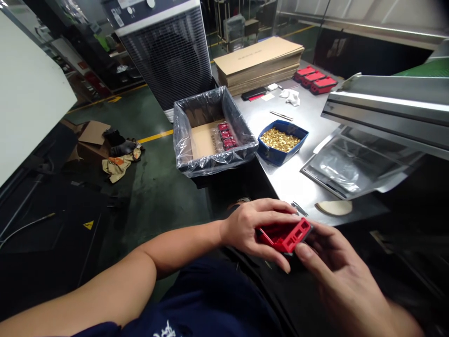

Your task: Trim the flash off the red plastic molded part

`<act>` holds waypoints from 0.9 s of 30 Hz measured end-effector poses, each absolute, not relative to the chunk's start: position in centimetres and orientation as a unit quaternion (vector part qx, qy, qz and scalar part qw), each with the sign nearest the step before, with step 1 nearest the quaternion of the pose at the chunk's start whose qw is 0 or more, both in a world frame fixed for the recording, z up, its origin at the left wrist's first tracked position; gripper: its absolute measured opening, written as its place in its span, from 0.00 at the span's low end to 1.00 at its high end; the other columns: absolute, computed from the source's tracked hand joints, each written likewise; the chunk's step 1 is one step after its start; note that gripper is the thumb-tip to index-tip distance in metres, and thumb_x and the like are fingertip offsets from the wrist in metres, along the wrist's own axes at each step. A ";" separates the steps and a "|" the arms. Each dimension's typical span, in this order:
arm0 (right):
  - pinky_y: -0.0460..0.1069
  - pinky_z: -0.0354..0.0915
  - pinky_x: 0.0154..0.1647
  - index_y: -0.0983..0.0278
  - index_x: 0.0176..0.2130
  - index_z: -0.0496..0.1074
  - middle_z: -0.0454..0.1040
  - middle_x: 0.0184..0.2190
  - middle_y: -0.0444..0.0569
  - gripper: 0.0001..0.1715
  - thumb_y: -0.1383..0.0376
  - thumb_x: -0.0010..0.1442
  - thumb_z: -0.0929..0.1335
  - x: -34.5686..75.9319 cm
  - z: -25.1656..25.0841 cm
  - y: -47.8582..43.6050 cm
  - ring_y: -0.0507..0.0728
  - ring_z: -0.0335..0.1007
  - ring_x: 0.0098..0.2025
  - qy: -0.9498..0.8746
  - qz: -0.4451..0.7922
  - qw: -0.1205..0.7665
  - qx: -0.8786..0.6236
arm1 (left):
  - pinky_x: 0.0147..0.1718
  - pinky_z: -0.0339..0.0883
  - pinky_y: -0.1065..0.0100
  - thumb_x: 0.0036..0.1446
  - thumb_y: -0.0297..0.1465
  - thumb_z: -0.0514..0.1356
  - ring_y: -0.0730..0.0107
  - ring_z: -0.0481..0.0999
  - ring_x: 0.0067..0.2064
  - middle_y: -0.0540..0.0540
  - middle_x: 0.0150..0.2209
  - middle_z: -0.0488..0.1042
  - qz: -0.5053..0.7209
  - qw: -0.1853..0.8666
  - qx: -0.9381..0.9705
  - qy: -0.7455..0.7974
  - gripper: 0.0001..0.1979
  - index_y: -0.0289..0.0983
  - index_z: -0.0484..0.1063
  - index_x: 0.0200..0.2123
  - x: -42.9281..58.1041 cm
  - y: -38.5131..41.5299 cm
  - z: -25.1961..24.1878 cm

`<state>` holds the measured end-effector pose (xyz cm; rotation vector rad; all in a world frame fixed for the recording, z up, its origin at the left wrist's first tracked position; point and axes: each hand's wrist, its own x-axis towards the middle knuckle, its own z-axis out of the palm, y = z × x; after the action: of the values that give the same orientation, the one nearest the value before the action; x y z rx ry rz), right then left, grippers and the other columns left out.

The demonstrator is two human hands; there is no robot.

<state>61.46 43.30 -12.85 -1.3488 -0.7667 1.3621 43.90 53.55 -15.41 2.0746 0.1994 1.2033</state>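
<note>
While the red case is near the bench, left hand and right hand have their grip clamped on it; beyond stand a blue bin of gold pieces and a lined crate.

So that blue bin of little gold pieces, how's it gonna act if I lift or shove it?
The blue bin is probably heavy for its size, since many metallic-looking gold pieces lie in it. Its walls hold their shape, so it's likely fairly stiff. Its top is open and the pieces look loose, so tipping might spill them.
</note>
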 end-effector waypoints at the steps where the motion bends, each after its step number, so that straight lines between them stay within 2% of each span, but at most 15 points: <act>1: 0.40 0.74 0.46 0.56 0.50 0.73 0.77 0.50 0.50 0.28 0.54 0.51 0.78 61.6 -13.0 43.3 0.55 0.77 0.49 -0.312 0.569 0.520 -0.555 | 0.56 0.73 0.59 0.48 0.50 0.74 0.52 0.76 0.53 0.27 0.52 0.73 0.468 0.351 0.807 0.073 0.42 0.23 0.73 0.56 44.0 53.6 -15.4; 4: 0.40 0.74 0.45 0.59 0.48 0.74 0.77 0.50 0.52 0.24 0.52 0.56 0.75 62.1 -13.4 43.2 0.56 0.77 0.48 -0.311 0.555 0.528 -0.563 | 0.55 0.74 0.60 0.47 0.51 0.74 0.53 0.77 0.52 0.27 0.51 0.73 0.474 0.332 0.813 0.063 0.43 0.24 0.73 0.55 44.1 53.5 -15.2; 9: 0.43 0.75 0.48 0.58 0.50 0.72 0.77 0.50 0.53 0.30 0.55 0.50 0.78 62.0 -13.0 42.8 0.59 0.77 0.51 -0.376 0.529 0.524 -0.551 | 0.56 0.74 0.58 0.43 0.52 0.76 0.50 0.77 0.53 0.28 0.53 0.73 0.470 0.345 0.811 0.060 0.47 0.28 0.71 0.59 44.2 53.3 -15.1; 13: 0.46 0.77 0.44 0.60 0.46 0.75 0.78 0.48 0.54 0.24 0.50 0.55 0.75 61.7 -12.2 42.8 0.60 0.78 0.47 -0.327 0.531 0.528 -0.577 | 0.55 0.74 0.60 0.39 0.52 0.77 0.51 0.78 0.51 0.28 0.51 0.73 0.479 0.318 0.817 0.048 0.50 0.28 0.71 0.59 44.2 53.2 -14.6; 15: 0.50 0.78 0.45 0.60 0.47 0.76 0.77 0.50 0.56 0.24 0.48 0.58 0.72 61.6 -12.0 42.7 0.63 0.77 0.49 -0.282 0.552 0.538 -0.571 | 0.54 0.75 0.61 0.40 0.54 0.76 0.53 0.78 0.51 0.29 0.51 0.73 0.488 0.284 0.825 0.035 0.50 0.28 0.70 0.60 44.3 53.2 -14.2; 17: 0.50 0.77 0.47 0.60 0.47 0.76 0.76 0.51 0.56 0.22 0.49 0.59 0.71 61.6 -12.1 42.5 0.64 0.75 0.53 -0.291 0.550 0.555 -0.551 | 0.54 0.75 0.62 0.42 0.54 0.75 0.53 0.78 0.52 0.30 0.51 0.74 0.490 0.256 0.833 0.024 0.50 0.30 0.68 0.61 44.4 53.2 -13.8; 20: 0.47 0.75 0.50 0.58 0.51 0.74 0.75 0.53 0.55 0.26 0.54 0.55 0.76 61.7 -12.5 42.1 0.63 0.73 0.57 -0.374 0.525 0.552 -0.528 | 0.54 0.75 0.61 0.44 0.55 0.73 0.52 0.78 0.52 0.30 0.51 0.74 0.488 0.237 0.839 0.020 0.50 0.30 0.65 0.62 44.4 53.1 -13.5; 22: 0.46 0.74 0.50 0.58 0.50 0.74 0.75 0.51 0.54 0.26 0.56 0.54 0.76 61.7 -12.8 42.0 0.61 0.74 0.55 -0.388 0.510 0.551 -0.534 | 0.53 0.75 0.61 0.43 0.55 0.73 0.53 0.78 0.51 0.30 0.51 0.74 0.491 0.243 0.836 0.021 0.51 0.30 0.65 0.63 44.5 53.0 -13.6; 24: 0.45 0.74 0.47 0.60 0.46 0.76 0.77 0.47 0.53 0.18 0.53 0.60 0.73 61.8 -12.9 42.2 0.58 0.77 0.49 -0.350 0.509 0.555 -0.558 | 0.53 0.75 0.61 0.41 0.54 0.75 0.53 0.78 0.50 0.30 0.50 0.73 0.490 0.263 0.831 0.020 0.52 0.29 0.66 0.62 44.5 52.8 -13.9; 27: 0.44 0.75 0.42 0.62 0.42 0.77 0.78 0.43 0.54 0.21 0.48 0.62 0.69 61.8 -12.8 42.6 0.57 0.78 0.43 -0.348 0.505 0.553 -0.564 | 0.54 0.75 0.61 0.39 0.53 0.77 0.52 0.77 0.51 0.28 0.51 0.72 0.483 0.298 0.823 0.023 0.52 0.27 0.68 0.61 44.5 52.4 -14.2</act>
<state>61.79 42.57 -12.77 -1.3334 -0.8231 1.1933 44.53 52.43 -14.24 2.1874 0.0613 1.2823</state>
